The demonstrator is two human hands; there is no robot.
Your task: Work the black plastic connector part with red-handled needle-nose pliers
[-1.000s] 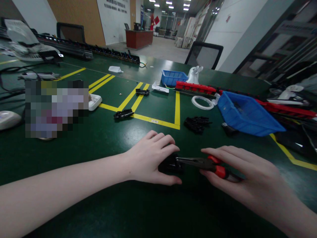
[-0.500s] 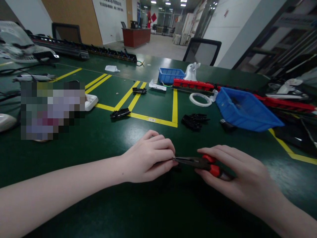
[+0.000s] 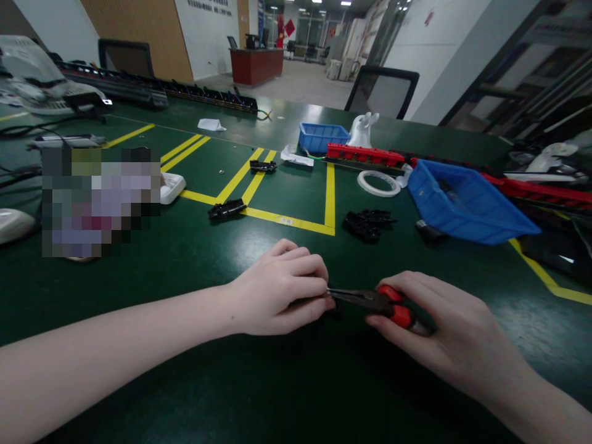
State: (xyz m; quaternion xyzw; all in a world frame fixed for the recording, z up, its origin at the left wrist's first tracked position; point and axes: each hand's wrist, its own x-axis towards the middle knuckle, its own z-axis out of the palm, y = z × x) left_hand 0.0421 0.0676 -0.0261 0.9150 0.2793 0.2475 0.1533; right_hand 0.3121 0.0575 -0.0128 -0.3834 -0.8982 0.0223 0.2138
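My right hand (image 3: 439, 333) is closed round the red handles of long-nose pliers (image 3: 370, 300). Their narrow jaws point left and reach the fingertips of my left hand (image 3: 287, 290). That hand is closed in a pinch, and its fingers cover most of what they hold. Only a bit of something dark (image 3: 335, 308) shows below the plier tips, too small to name. Beyond the hands lie a bunch of black plastic parts (image 3: 367, 224) and a single black part (image 3: 226, 209) on the yellow tape line.
A large blue bin (image 3: 472, 203) sits at the right, with a roll of white tape (image 3: 378, 184) beside it. Long red strips (image 3: 365, 154) run behind, near a smaller blue bin (image 3: 322, 137). A white mouse (image 3: 16, 226) lies at the far left of the green table (image 3: 185, 382).
Both hands stay nearly in place. The plier handles have closed slightly in my right hand, its index finger drawing in against the red grip. The whole view has shifted a little.
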